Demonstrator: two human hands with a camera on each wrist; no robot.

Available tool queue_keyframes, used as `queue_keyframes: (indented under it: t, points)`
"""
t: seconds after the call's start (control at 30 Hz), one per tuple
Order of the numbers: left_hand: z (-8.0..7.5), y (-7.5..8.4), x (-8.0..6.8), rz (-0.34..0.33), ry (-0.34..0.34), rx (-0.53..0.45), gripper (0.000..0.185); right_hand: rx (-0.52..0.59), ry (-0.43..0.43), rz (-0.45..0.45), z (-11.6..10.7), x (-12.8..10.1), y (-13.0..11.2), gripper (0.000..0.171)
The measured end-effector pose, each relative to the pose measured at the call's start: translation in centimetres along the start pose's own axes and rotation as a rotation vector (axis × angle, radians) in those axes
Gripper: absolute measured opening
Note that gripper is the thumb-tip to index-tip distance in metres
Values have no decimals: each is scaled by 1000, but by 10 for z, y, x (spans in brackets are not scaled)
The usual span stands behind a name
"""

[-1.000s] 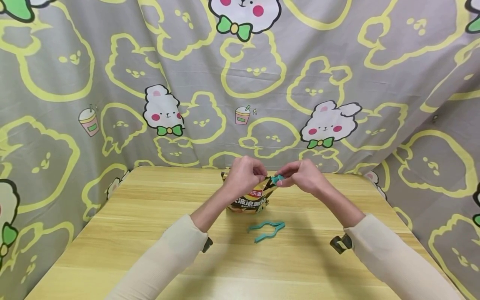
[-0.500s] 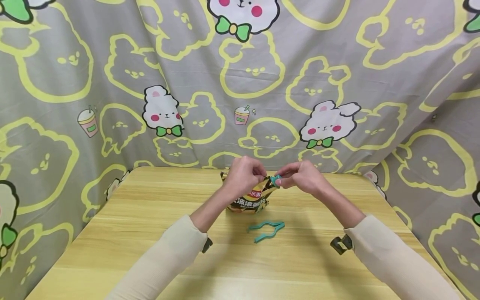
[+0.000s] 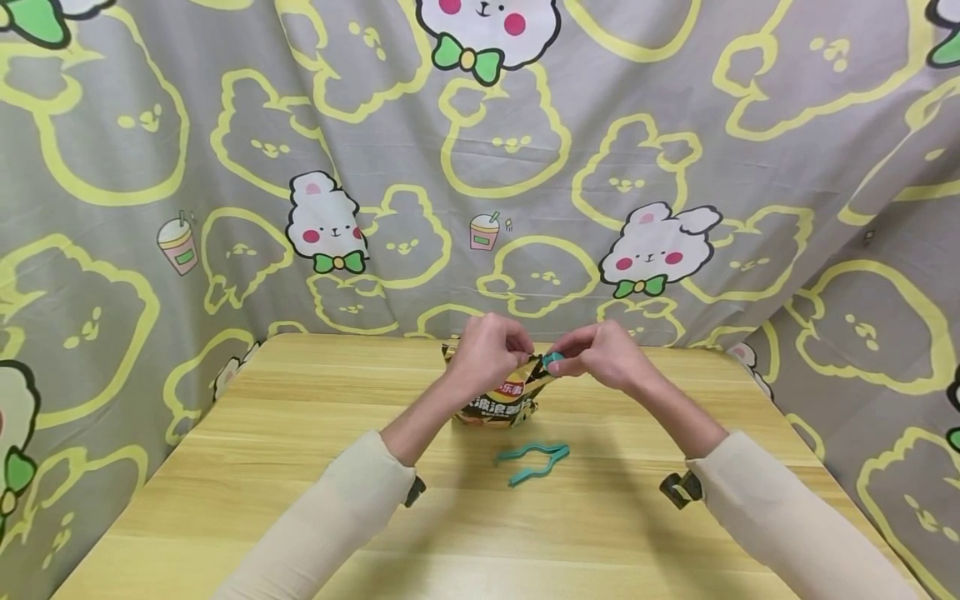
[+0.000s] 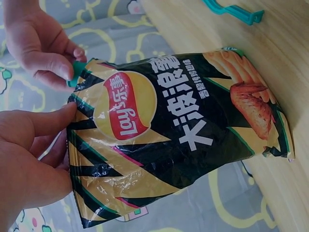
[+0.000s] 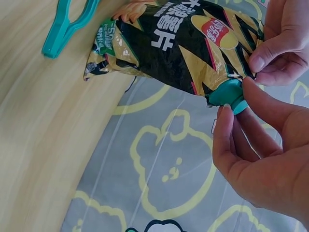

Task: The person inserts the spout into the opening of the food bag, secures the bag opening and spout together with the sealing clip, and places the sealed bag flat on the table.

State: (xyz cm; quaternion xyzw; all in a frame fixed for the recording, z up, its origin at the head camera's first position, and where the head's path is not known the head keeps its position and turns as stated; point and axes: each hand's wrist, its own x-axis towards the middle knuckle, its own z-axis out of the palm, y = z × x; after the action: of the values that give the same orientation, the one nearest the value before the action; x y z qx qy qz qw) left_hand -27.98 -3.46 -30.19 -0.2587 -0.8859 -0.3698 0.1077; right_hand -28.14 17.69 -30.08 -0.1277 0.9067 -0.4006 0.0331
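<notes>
A black-and-gold bag of Lay's chips [image 4: 145, 140] stands on the table, its top edge raised between both hands. My left hand [image 3: 486, 354] pinches that top edge between thumb and fingers, seen closely in the left wrist view. At the bag's top right corner sits a small round teal piece, like a spout cap [image 5: 227, 94]. The thumb and fingers of my right hand [image 3: 611, 357] pinch this piece. In front of the bag lies a teal hinged clip [image 3: 536, 463] with two wavy arms spread apart, joined at its right end.
The light wood table [image 3: 337, 517] runs back to a grey curtain [image 3: 420, 150] printed with yellow outlines and white cartoon animals. Curtain also hangs along both sides. A dark band [image 3: 681, 489] shows at the right sleeve.
The teal piece has turned or shifted slightly in my right fingers at the bag's corner. The left hand, the bag and the clip on the table hold their places.
</notes>
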Motion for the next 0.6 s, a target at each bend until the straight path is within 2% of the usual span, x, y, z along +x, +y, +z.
queue_keyframes:
  t: [0.2, 0.43, 0.6]
  points:
    - [0, 0, -1, -7, 0, 4, 10, 21, -22, -28, 0, -1, 1, 29]
    - [-1, 0, -1, 0, 1, 2, 9, 64, -48, -19, -5, -3, 4, 41]
    - [-1, -1, 0, -7, 4, 11, 9, 72, -48, -14, -5, -3, 4, 43]
